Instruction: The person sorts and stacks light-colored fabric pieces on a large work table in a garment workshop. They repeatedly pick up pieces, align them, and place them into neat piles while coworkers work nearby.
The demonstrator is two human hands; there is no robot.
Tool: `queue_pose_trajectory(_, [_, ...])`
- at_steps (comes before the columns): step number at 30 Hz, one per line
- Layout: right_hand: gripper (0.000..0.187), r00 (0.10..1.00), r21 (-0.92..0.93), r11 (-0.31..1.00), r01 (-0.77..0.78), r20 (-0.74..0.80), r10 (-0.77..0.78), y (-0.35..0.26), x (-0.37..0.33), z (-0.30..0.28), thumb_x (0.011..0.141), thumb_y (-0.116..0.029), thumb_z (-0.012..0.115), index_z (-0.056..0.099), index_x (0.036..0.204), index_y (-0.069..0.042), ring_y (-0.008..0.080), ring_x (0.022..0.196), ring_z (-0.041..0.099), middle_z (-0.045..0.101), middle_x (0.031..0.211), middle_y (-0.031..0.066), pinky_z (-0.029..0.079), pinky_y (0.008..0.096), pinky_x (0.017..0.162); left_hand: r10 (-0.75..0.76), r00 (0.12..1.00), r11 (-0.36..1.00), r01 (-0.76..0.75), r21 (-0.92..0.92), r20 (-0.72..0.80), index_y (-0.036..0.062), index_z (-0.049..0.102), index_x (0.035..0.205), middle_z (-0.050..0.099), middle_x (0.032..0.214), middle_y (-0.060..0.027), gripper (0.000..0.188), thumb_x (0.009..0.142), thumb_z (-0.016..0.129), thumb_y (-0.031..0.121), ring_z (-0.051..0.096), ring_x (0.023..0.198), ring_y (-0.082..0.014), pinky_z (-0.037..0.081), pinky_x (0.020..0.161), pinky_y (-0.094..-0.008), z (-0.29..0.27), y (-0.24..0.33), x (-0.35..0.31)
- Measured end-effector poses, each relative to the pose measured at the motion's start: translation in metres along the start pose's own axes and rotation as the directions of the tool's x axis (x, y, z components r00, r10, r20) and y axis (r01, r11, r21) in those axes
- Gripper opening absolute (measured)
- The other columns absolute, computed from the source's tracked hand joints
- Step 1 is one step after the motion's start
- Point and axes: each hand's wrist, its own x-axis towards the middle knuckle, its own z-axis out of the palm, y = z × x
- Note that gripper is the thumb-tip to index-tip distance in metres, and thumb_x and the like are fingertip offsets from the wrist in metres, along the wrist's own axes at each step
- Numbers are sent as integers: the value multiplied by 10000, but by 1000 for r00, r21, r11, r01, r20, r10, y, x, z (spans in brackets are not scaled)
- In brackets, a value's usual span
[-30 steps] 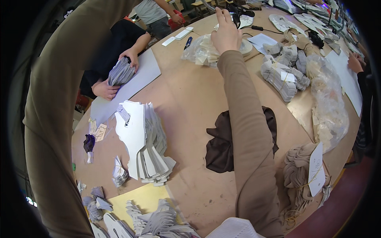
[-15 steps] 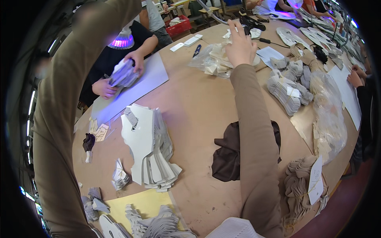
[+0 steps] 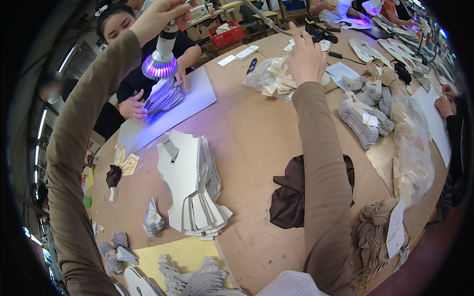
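My left hand (image 3: 159, 22) is raised at the top, fingers closed around the neck of a lamp (image 3: 161, 63) with a glowing violet bulb. The bulb hangs over a stack of grey pieces (image 3: 165, 97) between a co-worker's hands. Out at the far side, my right hand (image 3: 305, 60) has its fingers stretched out, close to the lamp's bendable metal tube (image 3: 269, 20) and a black clamp (image 3: 320, 32). Whether its fingertips touch the tube I cannot tell. Under my right forearm lies a crumpled dark brown cloth (image 3: 288, 200).
A stack of white cut pieces (image 3: 180, 170) lies mid-table on the left. A bag of cream pieces (image 3: 271, 79) is beside my right hand. Bundled grey pieces (image 3: 358, 118), a plastic bag (image 3: 412, 148) and tied brown pieces (image 3: 375, 227) line the right side. A white board (image 3: 197, 93) lies before the co-worker.
My left hand and the lamp have come into view, lower, over the co-worker's stack. The co-worker has set the stack down on the board. My right hand has shifted slightly right and down.
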Motion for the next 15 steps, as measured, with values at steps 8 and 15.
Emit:
queue_pose_trajectory(8, [708, 998, 33, 999, 16, 58, -17, -3, 2, 3, 783, -75, 629, 468, 1406, -372, 273, 1104, 567, 493, 1406, 13, 429, 480, 953, -5, 806, 991, 85, 107, -592, 18, 624, 1128, 689, 824, -83, 241, 972, 559, 190, 655, 676, -164, 510, 591, -283, 15, -58, 64])
queue_pose_trajectory(15, [700, 997, 27, 999, 26, 78, -28, -4, 8, 4, 771, -77, 602, 479, 1402, -352, 273, 1104, 585, 516, 1381, 4, 437, 485, 945, 142, 912, 971, -52, 235, -386, 21, 675, 1028, 691, 851, -105, 197, 961, 552, 158, 649, 770, -177, 509, 686, -320, -23, -106, 110])
